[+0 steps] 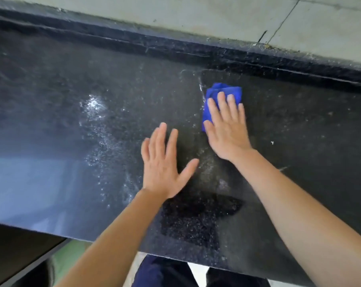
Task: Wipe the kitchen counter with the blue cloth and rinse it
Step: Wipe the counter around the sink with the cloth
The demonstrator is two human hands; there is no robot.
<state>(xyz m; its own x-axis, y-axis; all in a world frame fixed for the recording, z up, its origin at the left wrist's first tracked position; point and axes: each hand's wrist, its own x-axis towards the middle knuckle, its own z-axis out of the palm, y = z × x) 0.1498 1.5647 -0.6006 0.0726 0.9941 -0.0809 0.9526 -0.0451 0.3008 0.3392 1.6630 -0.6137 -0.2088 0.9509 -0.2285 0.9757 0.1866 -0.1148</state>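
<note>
Pressed the right hand (227, 131) palm-down on the blue cloth (225, 91), fingers straight and side by side, thumb laid along the cloth's left side; curled round nothing, pinched nothing. Had the cloth bunched into a rough wad on the counter (72, 100), right of the middle and nearer the far edge than the near one, its far part showing past the fingertips and the rest hidden under the palm.

Held the left hand (163, 164) flat and wide open, fingers spread, thumb splayed out to the right, gripping nothing. Placed it about the middle of the counter, near the right hand but apart from it and from the cloth. Could not tell, through the blur, whether resting on the stone or just above it.

Saw wet streaks (92, 104) and droplets shining on the dark speckled stone left of the hands, and a curved wet line just left of the cloth. Saw a raised back lip (134, 36) along the far edge, with a pale tiled wall (196, 17) behind it. Stood close against the near edge in dark trousers (161, 272), with green floor (72, 253) showing below that edge to the left.
</note>
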